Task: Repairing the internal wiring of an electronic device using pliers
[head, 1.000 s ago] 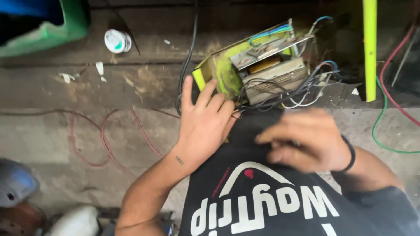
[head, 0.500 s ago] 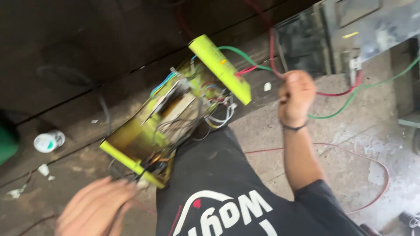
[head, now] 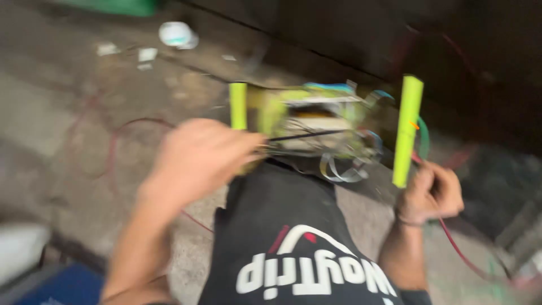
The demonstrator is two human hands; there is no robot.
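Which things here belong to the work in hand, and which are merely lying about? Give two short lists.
In hand:
left hand against the yellow-green wired unit
right hand closed on a red wire
yellow-green bar on the unit's right

Lying about:
white round object on the concrete floor
paper scraps
green container, top edge

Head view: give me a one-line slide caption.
Left hand touches a yellow-green framed wire-wrapped unit; right hand grips a red wire above a concrete floor.
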